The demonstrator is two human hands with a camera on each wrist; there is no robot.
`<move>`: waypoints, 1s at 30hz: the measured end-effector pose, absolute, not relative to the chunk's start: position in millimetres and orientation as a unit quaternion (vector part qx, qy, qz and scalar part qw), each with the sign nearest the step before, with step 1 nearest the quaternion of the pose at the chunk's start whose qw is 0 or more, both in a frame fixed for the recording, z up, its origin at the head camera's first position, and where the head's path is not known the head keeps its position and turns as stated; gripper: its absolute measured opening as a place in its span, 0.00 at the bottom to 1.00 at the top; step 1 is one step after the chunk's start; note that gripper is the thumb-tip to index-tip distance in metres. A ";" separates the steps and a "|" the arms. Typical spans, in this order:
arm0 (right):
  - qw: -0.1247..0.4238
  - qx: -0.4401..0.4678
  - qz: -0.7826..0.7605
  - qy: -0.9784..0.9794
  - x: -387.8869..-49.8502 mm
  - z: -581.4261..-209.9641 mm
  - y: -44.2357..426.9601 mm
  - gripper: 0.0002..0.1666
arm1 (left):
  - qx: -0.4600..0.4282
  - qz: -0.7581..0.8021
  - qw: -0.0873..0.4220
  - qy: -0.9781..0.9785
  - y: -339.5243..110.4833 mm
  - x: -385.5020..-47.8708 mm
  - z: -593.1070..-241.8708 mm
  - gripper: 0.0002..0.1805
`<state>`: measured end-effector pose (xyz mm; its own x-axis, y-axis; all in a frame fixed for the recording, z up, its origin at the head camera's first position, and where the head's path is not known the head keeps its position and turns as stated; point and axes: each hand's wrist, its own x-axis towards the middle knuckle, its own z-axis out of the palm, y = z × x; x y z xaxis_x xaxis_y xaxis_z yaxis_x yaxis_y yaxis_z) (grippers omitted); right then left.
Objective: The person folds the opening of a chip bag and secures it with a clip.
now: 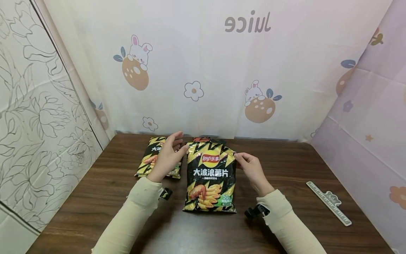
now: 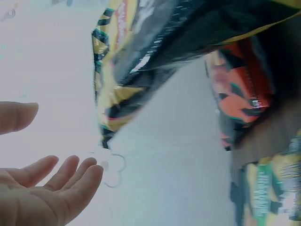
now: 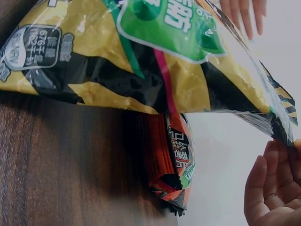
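Observation:
A black-and-yellow bag of potato chips (image 1: 210, 176) hangs front-on in the middle of the head view, its top edge held up. My right hand (image 1: 253, 173) pinches its upper right corner; in the right wrist view the fingers (image 3: 275, 181) meet that corner. Beside the upper left corner is my left hand (image 1: 169, 155), thumb and fingers apart. In the left wrist view, a gap shows between the left hand (image 2: 51, 188) and the bag (image 2: 127, 89), and nothing is in its grasp.
Another black-and-yellow chip bag (image 1: 147, 160) lies at the back left, partly behind my left hand. Behind the held bag sits a red-and-black chip bag (image 3: 167, 155). A long pale clip (image 1: 330, 204) lies on the brown table (image 1: 282, 155) at the right. A printed curtain (image 1: 203, 70) borders the back.

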<state>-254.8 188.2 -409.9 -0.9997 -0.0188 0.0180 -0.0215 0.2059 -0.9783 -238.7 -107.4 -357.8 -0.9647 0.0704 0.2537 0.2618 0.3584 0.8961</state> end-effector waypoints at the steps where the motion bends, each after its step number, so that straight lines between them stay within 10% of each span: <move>1: 0.001 0.013 0.630 -0.777 -254.7 -409.8 188.2 0.25 | -0.108 -0.551 0.093 -0.822 -105.5 -238.8 -355.3 0.32; 30: 0.004 0.020 0.632 -0.775 -252.6 -407.6 186.7 0.26 | -0.228 -0.368 0.112 -0.894 -40.7 -267.2 -333.1 0.26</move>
<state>-252.6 186.7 -407.6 -0.9992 -0.0252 0.0312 -0.0356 0.2012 -0.9789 -267.2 -40.7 -333.1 -0.8708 0.3249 0.3690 0.4905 0.6245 0.6078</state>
